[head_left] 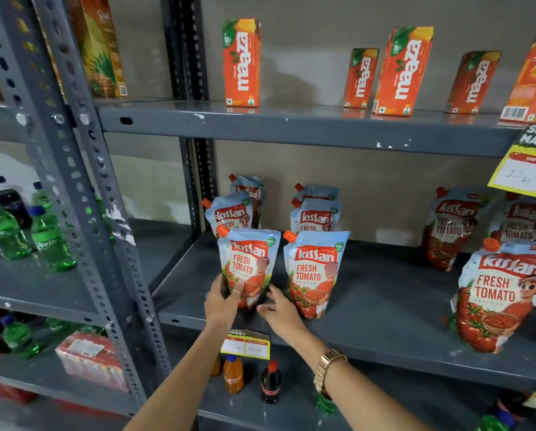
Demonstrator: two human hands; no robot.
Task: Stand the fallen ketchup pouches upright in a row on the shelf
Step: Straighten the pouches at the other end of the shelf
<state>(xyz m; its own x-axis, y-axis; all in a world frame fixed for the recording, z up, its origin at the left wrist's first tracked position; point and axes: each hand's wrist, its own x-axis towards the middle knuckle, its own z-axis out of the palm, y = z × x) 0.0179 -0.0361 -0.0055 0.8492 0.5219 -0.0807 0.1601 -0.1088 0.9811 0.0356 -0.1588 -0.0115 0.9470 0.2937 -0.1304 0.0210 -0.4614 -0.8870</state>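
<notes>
Several Kissan ketchup pouches stand on the grey middle shelf (pixel 384 300). My left hand (pixel 221 301) grips the lower left side of the front left pouch (pixel 249 262), which is upright at the shelf's front edge. My right hand (pixel 280 309) has its fingers spread at that pouch's lower right corner, touching its base. A second upright pouch (pixel 314 272) stands just right of it. Two more columns of pouches (pixel 314 217) stand behind these. Further right, a large pouch (pixel 499 293) leans at the front, with others (pixel 451 225) behind it.
Maaza juice cartons (pixel 241 62) stand on the shelf above. A yellow price tag (pixel 248 345) hangs from the shelf's front edge, another (pixel 524 169) at upper right. Soft-drink bottles (pixel 232 373) stand below. Sprite bottles (pixel 50 241) fill the left rack behind a slotted steel post (pixel 83 188).
</notes>
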